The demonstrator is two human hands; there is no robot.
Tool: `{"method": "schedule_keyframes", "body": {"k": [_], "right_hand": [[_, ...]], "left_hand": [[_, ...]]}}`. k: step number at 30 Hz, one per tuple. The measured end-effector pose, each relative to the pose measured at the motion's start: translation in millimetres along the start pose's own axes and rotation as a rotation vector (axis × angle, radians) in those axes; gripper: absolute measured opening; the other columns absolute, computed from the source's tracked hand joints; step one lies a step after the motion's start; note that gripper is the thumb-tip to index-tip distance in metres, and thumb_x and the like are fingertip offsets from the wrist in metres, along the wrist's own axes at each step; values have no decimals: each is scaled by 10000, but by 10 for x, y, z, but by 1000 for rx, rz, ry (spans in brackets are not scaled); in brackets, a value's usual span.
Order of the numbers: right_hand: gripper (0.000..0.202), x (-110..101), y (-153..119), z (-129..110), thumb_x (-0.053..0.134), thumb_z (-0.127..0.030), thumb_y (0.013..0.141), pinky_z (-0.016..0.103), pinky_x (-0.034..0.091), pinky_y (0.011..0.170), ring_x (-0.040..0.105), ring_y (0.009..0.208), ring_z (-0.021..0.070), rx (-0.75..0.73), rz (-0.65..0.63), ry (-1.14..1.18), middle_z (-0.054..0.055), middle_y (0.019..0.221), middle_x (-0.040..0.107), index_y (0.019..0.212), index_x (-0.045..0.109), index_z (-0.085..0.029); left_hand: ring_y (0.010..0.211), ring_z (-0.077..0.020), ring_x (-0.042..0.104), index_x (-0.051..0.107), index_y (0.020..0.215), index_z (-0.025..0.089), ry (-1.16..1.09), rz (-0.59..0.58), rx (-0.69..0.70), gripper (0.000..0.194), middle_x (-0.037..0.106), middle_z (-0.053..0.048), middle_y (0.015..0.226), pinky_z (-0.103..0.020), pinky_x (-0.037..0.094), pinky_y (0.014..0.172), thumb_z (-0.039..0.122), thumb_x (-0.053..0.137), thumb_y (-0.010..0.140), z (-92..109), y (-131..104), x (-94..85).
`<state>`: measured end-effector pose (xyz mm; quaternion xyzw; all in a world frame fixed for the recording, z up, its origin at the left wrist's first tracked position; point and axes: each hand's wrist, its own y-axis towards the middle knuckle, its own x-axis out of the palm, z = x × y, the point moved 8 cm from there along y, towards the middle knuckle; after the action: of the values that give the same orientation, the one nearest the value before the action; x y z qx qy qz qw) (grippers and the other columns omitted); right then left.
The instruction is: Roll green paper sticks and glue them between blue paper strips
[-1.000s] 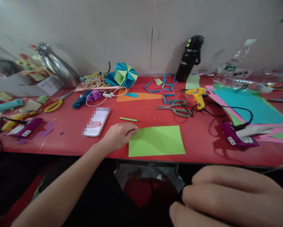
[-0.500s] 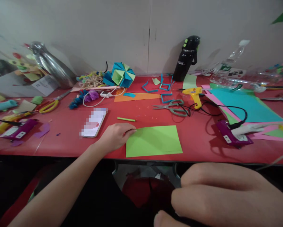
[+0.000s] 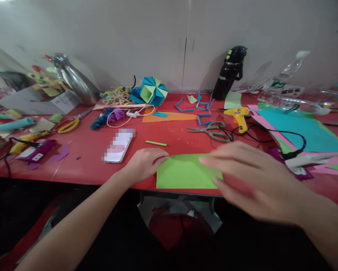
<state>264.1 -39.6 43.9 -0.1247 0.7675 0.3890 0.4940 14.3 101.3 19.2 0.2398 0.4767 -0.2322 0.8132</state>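
A light-green sheet of paper (image 3: 183, 175) lies on the red table near its front edge. My left hand (image 3: 146, 162) is closed at the sheet's upper left corner, thumb and fingers pinched there. Over the sheet's right end hovers my right hand (image 3: 242, 177), its fingers apart and somewhat blurred, holding nothing I can see. It hides the upper right part of the paper. A thin rolled green paper stick (image 3: 156, 143) rests just behind my left hand. To the left of that hand is a phone (image 3: 119, 146) with a lit, pixelated screen.
Behind the sheet lie scissors (image 3: 211, 131), a yellow glue gun (image 3: 238, 116) and folded blue strips (image 3: 203, 106). A blue-green paper ball (image 3: 153, 91) and a black bottle (image 3: 228, 75) stand farther back. Coloured sheets (image 3: 301, 128) are at right. A purple power strip (image 3: 40, 152) sits left.
My right hand has come up from the lower right to the sheet, its curled fingers opening out. My left hand stays at the corner. The view has shifted slightly left.
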Motion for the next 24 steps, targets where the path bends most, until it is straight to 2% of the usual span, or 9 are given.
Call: {"method": "schedule_keyframes", "body": {"k": [2,3,4,6,11,16,19,24], "right_hand": [[386,270,608,238,549,-294,933,454,504,960,606,1117,272,87,-138,35,71,1205,666,1318,583,-300],[334,325,849,304,519,-295,952,461,492,951,602,1109,277,110,-105,45,91,1181,672,1270,614,-260],[293,408,1020,324,496,-287,965,442,488,925,607,1075,267,112,-118,60,95,1137,684,1216,640,-241],[245,560,1167,294,467,-277,983,403,477,871,617,987,239,124,-176,89,85,1050,701,1104,673,-226],[195,675,1076,107,485,-248,970,338,434,791,592,858,196,144,-232,159,47,899,697,949,676,-213],[118,687,1062,161,558,-182,888,301,417,729,579,790,171,192,-247,223,18,817,685,842,665,-208],[95,662,1032,279,581,-164,849,286,420,717,586,783,162,229,-231,277,10,821,688,815,657,-209],[117,599,952,576,574,-181,842,276,438,688,603,726,148,311,-217,360,12,785,682,753,646,-205]], "left_hand": [[904,-172,695,700,1022,214,-18,2,24,256,755,-18,1004,-257,490,793,325,473,978,61,-1,14],[890,-169,695,698,1019,213,-26,0,36,256,755,-18,989,-255,489,782,320,469,980,101,-1,27],[878,-166,695,697,1018,213,-37,-6,49,256,755,-18,974,-253,489,774,314,464,981,146,-2,43],[855,-163,693,696,1012,216,-57,-15,78,255,754,-20,951,-251,489,757,305,459,982,248,-8,80],[821,-151,682,689,1002,195,-93,-15,142,236,738,-32,906,-238,484,729,264,464,981,450,-37,141],[785,-142,671,695,987,187,-84,-24,202,222,724,-34,864,-229,480,699,233,478,975,512,-42,139],[769,-138,675,703,968,192,-87,14,196,220,734,-27,860,-229,489,701,212,484,966,436,-27,63],[828,-162,707,725,959,206,-108,117,127,210,766,-26,921,-257,525,772,245,519,952,141,9,-141]]}}
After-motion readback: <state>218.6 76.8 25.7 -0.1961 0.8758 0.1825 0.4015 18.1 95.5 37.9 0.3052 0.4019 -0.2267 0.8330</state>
